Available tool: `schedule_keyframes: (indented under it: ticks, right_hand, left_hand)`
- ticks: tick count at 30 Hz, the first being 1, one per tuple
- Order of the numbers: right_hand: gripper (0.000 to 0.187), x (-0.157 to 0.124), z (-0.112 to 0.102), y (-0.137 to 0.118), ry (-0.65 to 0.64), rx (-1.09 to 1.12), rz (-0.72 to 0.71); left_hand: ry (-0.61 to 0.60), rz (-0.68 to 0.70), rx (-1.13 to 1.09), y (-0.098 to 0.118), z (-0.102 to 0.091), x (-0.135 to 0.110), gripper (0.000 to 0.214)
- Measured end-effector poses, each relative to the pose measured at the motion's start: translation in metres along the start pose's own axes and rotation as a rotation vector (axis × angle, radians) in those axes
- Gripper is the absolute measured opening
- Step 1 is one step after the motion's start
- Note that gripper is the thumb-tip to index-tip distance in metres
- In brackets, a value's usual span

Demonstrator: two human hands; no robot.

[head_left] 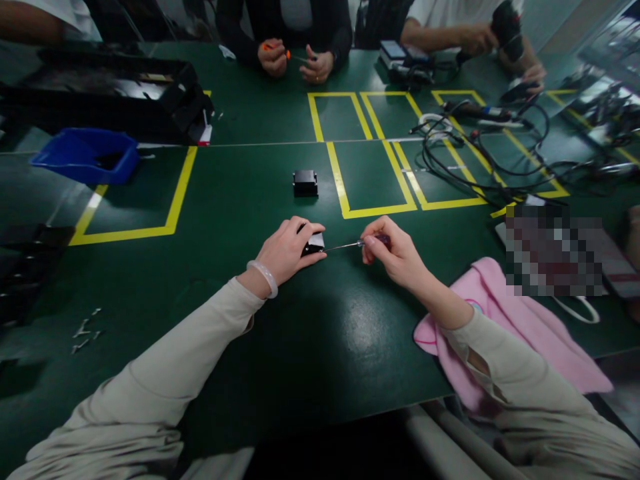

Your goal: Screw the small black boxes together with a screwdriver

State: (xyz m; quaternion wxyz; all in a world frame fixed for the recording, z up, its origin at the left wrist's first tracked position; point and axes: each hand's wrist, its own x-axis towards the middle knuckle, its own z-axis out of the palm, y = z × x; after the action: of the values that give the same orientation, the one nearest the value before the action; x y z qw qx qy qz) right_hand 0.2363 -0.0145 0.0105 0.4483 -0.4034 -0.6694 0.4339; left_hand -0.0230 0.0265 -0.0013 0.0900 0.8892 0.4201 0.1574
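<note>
My left hand [287, 251] is closed around a small black and white box-shaped part [315, 243] and presses it onto the green table [240, 220]. My right hand [393, 252] pinches a thin screwdriver [350, 245] with a dark handle. Its metal tip points left and touches the side of the part. A second small black box [305, 183] stands alone on the table a short way beyond my hands.
Yellow tape outlines [370, 153] mark the table. A blue bin [85, 155] and black trays sit at the far left, tangled cables [480, 153] at the far right, a pink cloth [505, 320] by my right arm. Small screws [85, 329] lie near left. Other people's hands work across the table.
</note>
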Motion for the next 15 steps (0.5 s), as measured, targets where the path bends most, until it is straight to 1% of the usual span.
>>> schedule_keyframes:
  ticks: [8,15]
  right_hand:
    - [0.021,0.0001,-0.0015,-0.0003,-0.032,0.006,-0.014]
    - [0.027,0.0024,0.0016,0.0008,0.044,0.017,-0.001]
  left_hand:
    - [0.008,0.015,0.007,-0.0023,0.0018,-0.0007,0.051]
    - [0.002,0.018,0.020,-0.0027,0.0029,-0.0001,0.050]
